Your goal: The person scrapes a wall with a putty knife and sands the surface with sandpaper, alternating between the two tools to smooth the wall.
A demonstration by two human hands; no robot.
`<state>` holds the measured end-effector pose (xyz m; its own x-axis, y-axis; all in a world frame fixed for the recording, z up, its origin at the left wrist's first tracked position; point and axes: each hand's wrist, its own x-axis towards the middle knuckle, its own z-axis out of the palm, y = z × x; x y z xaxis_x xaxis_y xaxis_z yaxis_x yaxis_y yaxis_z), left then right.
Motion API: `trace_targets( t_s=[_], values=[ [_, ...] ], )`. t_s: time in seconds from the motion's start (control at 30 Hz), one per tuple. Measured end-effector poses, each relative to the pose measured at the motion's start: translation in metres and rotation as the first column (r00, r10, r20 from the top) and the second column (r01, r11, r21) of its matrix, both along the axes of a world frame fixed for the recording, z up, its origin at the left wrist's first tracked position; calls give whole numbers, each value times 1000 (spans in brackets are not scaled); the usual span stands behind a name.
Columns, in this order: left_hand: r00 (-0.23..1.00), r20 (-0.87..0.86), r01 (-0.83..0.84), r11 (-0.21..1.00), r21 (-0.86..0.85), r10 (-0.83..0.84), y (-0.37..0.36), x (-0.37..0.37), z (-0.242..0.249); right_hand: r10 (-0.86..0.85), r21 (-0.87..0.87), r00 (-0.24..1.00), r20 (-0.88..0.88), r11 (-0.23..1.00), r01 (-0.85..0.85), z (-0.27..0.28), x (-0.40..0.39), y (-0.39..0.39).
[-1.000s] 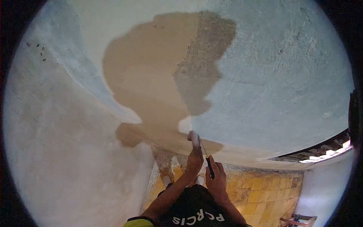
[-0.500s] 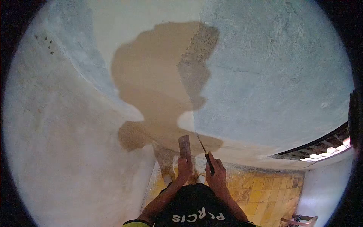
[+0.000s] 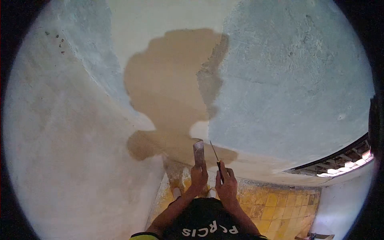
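My left hand (image 3: 198,176) is wrapped round the lower end of a flat, rectangular, greyish-brown tool (image 3: 198,152), held upright before my body. Just to its right, my right hand (image 3: 227,180) grips the dark handle of a thin-bladed tool (image 3: 215,151), which looks like a scraper seen nearly edge-on. Its blade points up and slightly left. The two tools are apart. Beyond them rises a wall with a pale coated band (image 3: 140,24) and rougher blue-grey areas (image 3: 280,92). A large shadow falls across the band.
A pale side wall (image 3: 72,140) stands at the left. Yellow tiles (image 3: 276,204) cover the floor below. At the right is a slatted opening (image 3: 344,164) with bright light. A wooden object (image 3: 320,237) shows at the bottom right edge.
The left hand and its flat tool have moved slightly right. The thin-bladed tool has tilted a little more edge-on. The view has shifted slightly, and the shadow's outline has changed.
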<state>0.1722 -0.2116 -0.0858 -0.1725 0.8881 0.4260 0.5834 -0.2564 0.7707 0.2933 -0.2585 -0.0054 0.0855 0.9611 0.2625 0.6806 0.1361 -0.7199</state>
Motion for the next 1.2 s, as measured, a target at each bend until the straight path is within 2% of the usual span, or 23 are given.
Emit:
trace_targets(
  t_s=[0.07,0.1,0.17,0.27,0.3,0.37,0.47,0.57,0.6,0.67,0.73,0.8,0.87,0.9,0.93,0.97,1.0,1.07,1.1,1.13,1.17,1.2],
  values=[
    [985,166,30,918,-394,40,-5,1,9,-13,23,999,36,1000,13,-4,-6,3],
    [985,169,36,918,-395,34,-5,1,-3,-30,44,997,74,999,27,-8,-7,4],
    [997,31,70,972,-223,-65,-8,0,-31,-17,2,998,64,1000,17,-14,0,3],
    [995,75,77,982,-173,-65,-13,-2,-17,-8,-19,998,59,1000,9,-5,1,4],
    [995,74,83,982,-172,-71,-14,-1,-13,-35,2,998,54,999,35,-5,-1,7],
    [988,155,12,981,-194,18,-13,4,-8,-72,26,996,56,997,71,-3,-3,8],
    [988,150,76,955,-286,-34,-17,-4,-3,-60,-23,995,77,998,62,-3,-8,2],
    [976,219,58,982,-178,-18,-18,-1,-3,-85,52,994,69,995,82,-13,-6,9],
    [974,224,66,982,-179,-25,-20,1,-6,-79,78,994,81,994,73,-17,-8,10],
    [979,205,74,936,-344,-3,-24,0,-10,-64,102,994,92,993,55,-10,-8,11],
    [984,176,31,943,-333,30,-32,-1,-7,-89,186,995,46,979,79,3,-9,9],
    [986,159,2,949,-316,51,-37,-3,-11,-102,168,994,27,981,96,0,-14,10],
    [1000,11,9,991,-131,-8,-37,-5,-11,-103,147,994,22,984,99,-3,-10,9],
    [1000,13,4,990,-138,-2,-43,-6,-11,-115,161,991,67,982,103,-4,-8,5],
    [998,59,-6,969,-246,21,-46,-8,-9,-128,181,986,107,978,107,-5,-10,3],
    [994,102,-9,939,-344,47,-46,-11,2,-125,185,987,102,977,105,-4,-15,4],
    [993,104,-10,942,-337,48,-44,-14,6,-122,178,988,97,979,103,-3,-17,6],
    [975,212,55,856,-513,64,-48,-15,8,-124,151,988,97,983,108,-1,-17,3],
    [974,220,60,856,-513,64,-47,-13,4,-122,137,988,99,985,108,-1,-15,1],
    [980,198,42,958,-285,16,-43,-12,2,-119,136,987,103,985,105,-1,-11,-1],
    [987,157,33,999,-41,-26,-43,-16,2,-141,131,985,101,983,127,0,-7,-4],
    [988,152,34,999,-35,-28,-46,-20,4,-165,136,982,95,979,151,2,-8,-3]
  ],
)
